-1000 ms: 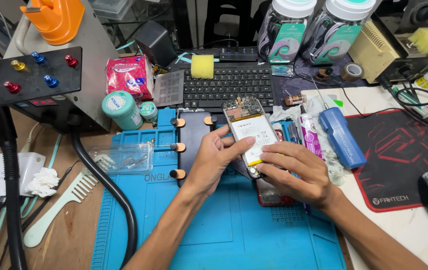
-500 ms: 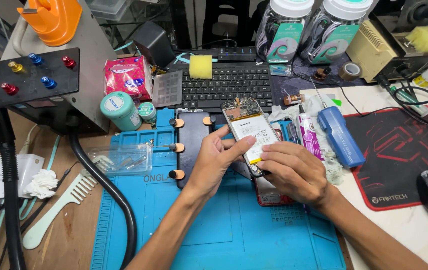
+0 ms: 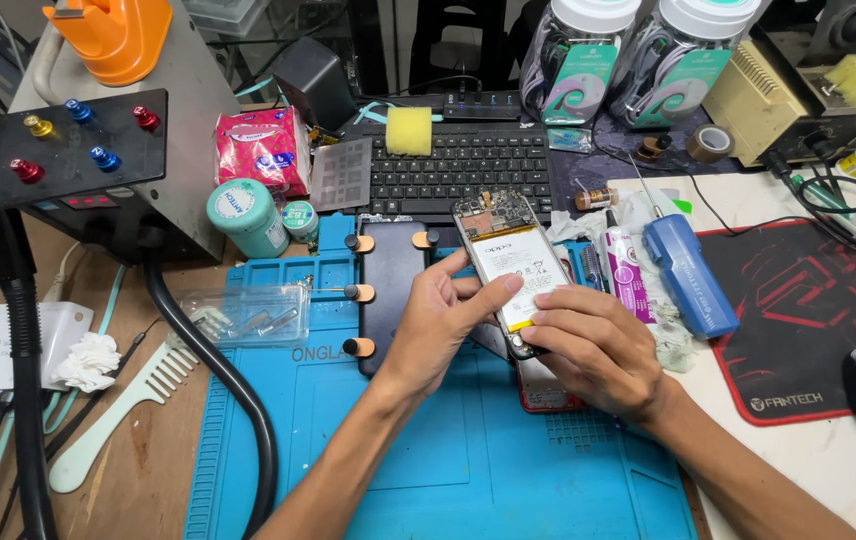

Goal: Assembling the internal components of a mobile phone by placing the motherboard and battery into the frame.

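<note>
Opened smartphone [image 3: 511,262], back cover removed, white battery and upper circuit board exposed, tilted lengthwise, centre of frame, above blue mat.

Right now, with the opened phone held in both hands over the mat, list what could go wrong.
1. The phone has its back off, with its battery and circuit board bare; the right hand pressing at the lower edge might flex or nick the battery.
2. The left hand steadies it only by thumb and fingers, so it could slip onto the blue mat.
</note>
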